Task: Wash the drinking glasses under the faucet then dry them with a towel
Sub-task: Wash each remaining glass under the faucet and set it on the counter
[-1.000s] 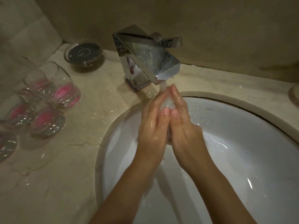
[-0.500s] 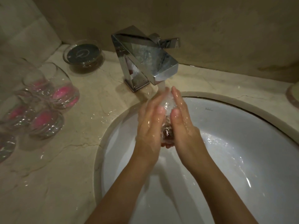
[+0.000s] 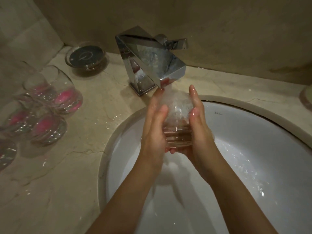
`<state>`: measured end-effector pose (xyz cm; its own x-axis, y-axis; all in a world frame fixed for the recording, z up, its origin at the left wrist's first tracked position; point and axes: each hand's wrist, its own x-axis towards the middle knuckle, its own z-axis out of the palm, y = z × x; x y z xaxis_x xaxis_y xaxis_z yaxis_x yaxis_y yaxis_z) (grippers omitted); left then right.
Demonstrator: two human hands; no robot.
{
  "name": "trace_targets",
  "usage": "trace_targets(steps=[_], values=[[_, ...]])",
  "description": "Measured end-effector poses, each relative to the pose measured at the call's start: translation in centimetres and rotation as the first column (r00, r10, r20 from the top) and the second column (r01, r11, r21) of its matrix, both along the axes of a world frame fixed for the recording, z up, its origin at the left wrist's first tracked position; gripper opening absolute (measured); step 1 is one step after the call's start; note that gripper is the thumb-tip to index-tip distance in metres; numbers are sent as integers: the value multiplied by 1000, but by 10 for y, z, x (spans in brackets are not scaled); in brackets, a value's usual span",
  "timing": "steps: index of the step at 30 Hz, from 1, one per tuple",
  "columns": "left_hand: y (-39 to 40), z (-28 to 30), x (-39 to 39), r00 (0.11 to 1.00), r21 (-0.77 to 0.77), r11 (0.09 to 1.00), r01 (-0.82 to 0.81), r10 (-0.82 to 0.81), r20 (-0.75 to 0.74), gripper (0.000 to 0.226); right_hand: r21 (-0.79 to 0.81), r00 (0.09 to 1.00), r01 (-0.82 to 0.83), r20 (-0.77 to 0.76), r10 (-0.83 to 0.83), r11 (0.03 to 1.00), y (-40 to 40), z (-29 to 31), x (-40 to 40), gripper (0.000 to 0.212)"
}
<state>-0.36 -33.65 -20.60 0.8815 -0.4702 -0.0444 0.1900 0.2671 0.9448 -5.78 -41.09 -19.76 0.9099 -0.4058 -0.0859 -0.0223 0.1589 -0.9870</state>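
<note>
Rinse step in progress. Glass sits under the faucet stream, over the sink, mouth tilted up toward the spout, water foaming inside. Left hand & right hand cup it from both sides, fingers straight, palms pressed to the wall, base near the heels of the hands. Other glasses wait on the wet counter, far left. Next, prob: tip water out, keep firm hold since the glass is wet and slick, then find a towel; none in view.
</note>
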Motion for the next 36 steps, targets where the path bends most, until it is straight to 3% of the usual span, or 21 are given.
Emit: trace_targets(steps=[2, 3, 5, 6, 8, 10, 11, 13, 15, 17, 18, 19, 21, 23, 25, 28, 30, 32, 34, 36], values=[[1, 0, -1, 994, 57, 997, -56, 50, 101, 39, -74, 1000, -4, -28, 2, 997, 0, 1, 0, 39], [2, -1, -1, 974, 110, 991, -73, 47, 222, 38, -153, 998, -5, -55, -3, 988, 0, 1, 0, 39], [3, -4, -2, 903, 241, 967, -83, -29, 430, 36, -276, 994, -2, -102, -27, 961, 2, 1, -3, 38], [4, -8, -3, 898, 265, 961, -76, -50, 437, 37, -278, 994, 9, -103, -39, 960, 2, 1, -4, 37], [6, -6, -3, 976, 164, 986, -17, -19, 217, 40, -202, 996, -1, -90, -18, 979, 3, -1, -2, 38], [7, -5, -1, 998, 20, 1000, 4, -3, -65, 41, -16, 997, -16, -76, 15, 1000, 2, -5, 2, 39], [6, -4, -2, 995, -24, 1000, -7, 4, -101, 35, 50, 997, -22, -69, 25, 999, 2, -6, 3, 39], [4, -1, -3, 999, 46, 998, -50, 50, 1, 27, 19, 997, -22, -75, 23, 1000, 1, -6, 4, 42], [5, -3, -2, 959, 191, 977, -98, 41, 281, 31, -149, 995, -4, -95, -11, 989, 4, -2, 2, 43], [5, -6, -2, 911, 269, 959, -92, -28, 411, 36, -292, 994, 8, -104, -40, 956, 5, 1, -2, 40], [6, -7, -1, 931, 259, 963, -73, -27, 363, 39, -291, 993, 17, -103, -49, 957, 5, 2, -2, 39], [6, -6, -1, 975, 206, 978, -41, -6, 223, 42, -245, 993, 17, -106, -44, 969, 5, 2, -1, 37], [6, -4, 1, 991, 8, 1000, 16, -15, -132, 49, -4, 990, 12, -138, -12, 1000, 4, 0, 4, 33], [6, -5, 0, 978, -73, 997, -27, 12, -209, 39, 237, 990, 2, -136, 31, 972, 2, 0, 6, 37], [6, -7, 1, 993, -3, 998, -61, 60, -101, 30, 184, 993, -17, -115, 38, 983, 1, -2, 5, 41], [5, -10, 4, 972, 165, 983, -80, 40, 230, 30, -178, 989, 9, -141, -34, 984, 3, -2, 1, 44], [5, -14, 6, 918, 270, 958, -96, -20, 396, 34, -320, 990, 21, -127, -64, 947, 4, -3, -2, 40], [6, -12, 4, 949, 297, 954, -46, -52, 312, 37, -284, 990, 29, -124, -67, 958, 4, -3, -1, 37], [10, -9, 3, 997, 174, 983, 51, -59, 46, 46, -123, 989, 24, -139, -41, 992, 3, -5, 1, 34], [14, -6, 2, 982, 59, 995, 85, -73, -176, 66, 61, 988, 7, -152, 3, 998, 2, -4, 1, 35]])
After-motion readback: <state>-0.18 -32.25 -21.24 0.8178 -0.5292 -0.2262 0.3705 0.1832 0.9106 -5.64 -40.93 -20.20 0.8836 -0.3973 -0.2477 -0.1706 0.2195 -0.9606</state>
